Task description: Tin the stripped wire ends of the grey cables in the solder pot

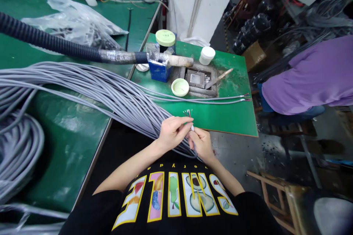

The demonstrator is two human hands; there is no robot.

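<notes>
Close to my body, my left hand (174, 131) pinches the end of a grey cable, by its thin coloured wires (188, 113), which fan out above the fingers. My right hand (202, 142) is closed round the same cable just below, where a bit of white shows between the hands. A thick bundle of grey cables (116, 91) runs from the left toward my hands. Two separate grey cables (198, 100) lie across the green bench, their stripped ends pointing right. Beyond them sits a solder pot (196, 78) with a flat scraper (220, 78) resting across its edge.
A ribbed hose (68, 50) ends at a blue box (160, 71) beside the pot. A shallow pale dish (180, 87), a white jar (206, 55) and a green-lidded tub (165, 39) stand around it. A person in a purple shirt (311, 77) is at the right, near a wooden stool (278, 194).
</notes>
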